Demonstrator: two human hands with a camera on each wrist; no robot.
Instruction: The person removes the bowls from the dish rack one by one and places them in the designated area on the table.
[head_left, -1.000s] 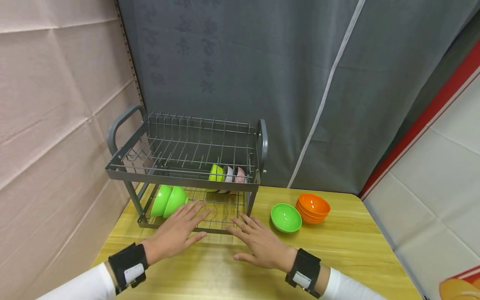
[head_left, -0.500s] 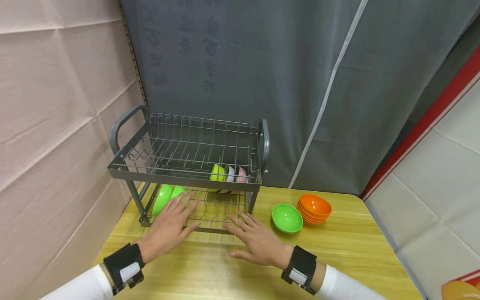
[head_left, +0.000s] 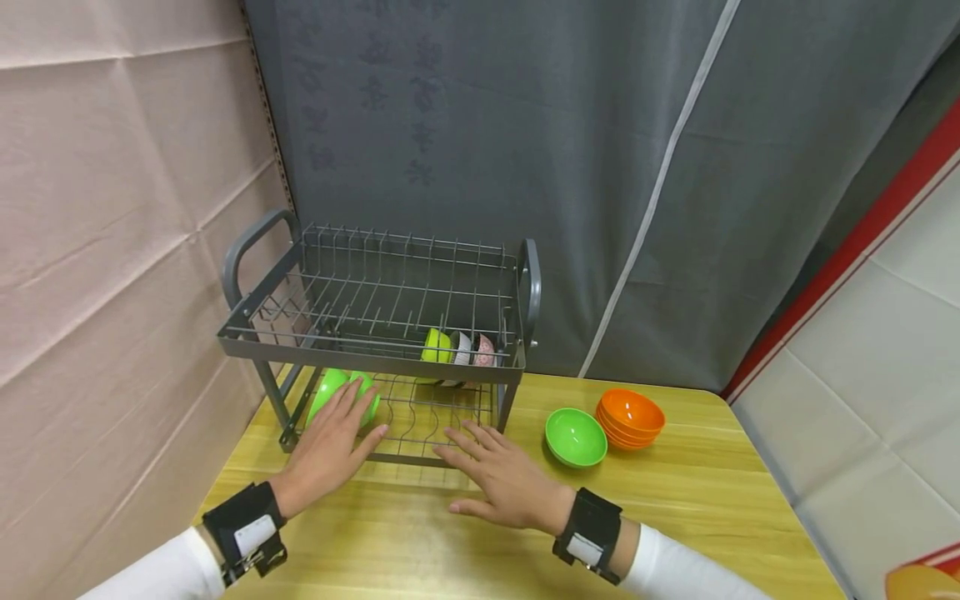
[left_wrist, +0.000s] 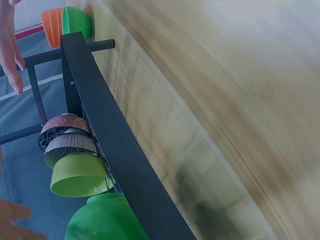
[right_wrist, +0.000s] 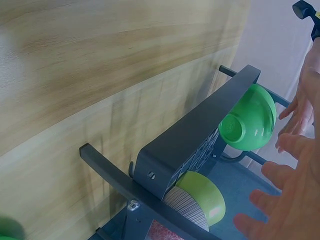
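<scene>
While your left hand (head_left: 327, 451) reaches into the lower tier of the dish rack (head_left: 375, 350), its straight fingers lie against the green bowls (head_left: 339, 393), which stand on edge at the rack's 9 o'clock end. No finger curls round a rim; the hand is flat and holds nothing.

Right hand (head_left: 504, 486): spread, palm down, fingers relaxed, hovering over or resting on the surface (head_left: 420, 542) just before the rack's front rail. Holds nothing. Contact with the wood not clear from the head view.

Key relation: the green bowls sit at 12 o'clock from your left hand, touching its fingertips, and at about 10 o'clock from your right hand, well apart. Left hand is plainly the nearer. The bowls' stack axis runs 9 to 3 o'clock along the tier, open sides facing 9.

Around:
- Small lime bowl (head_left: 432, 346), striped grey bowl (head_left: 458, 348) and reddish patterned bowl (head_left: 482, 351) nested on edge at the lower tier's back, toward 3 o'clock.
- Lone green bowl (head_left: 575, 436) upright on the surface at 3 o'clock of the rack; orange bowl stack (head_left: 629, 417) touching or just beside it, farther right.

In the way: the upper tier's front rail hangs over the green bowls, and the lower front bar (right_wrist: 165, 165) crosses low between your wrist and them. Lift room looks tight, as a judgement.
</scene>
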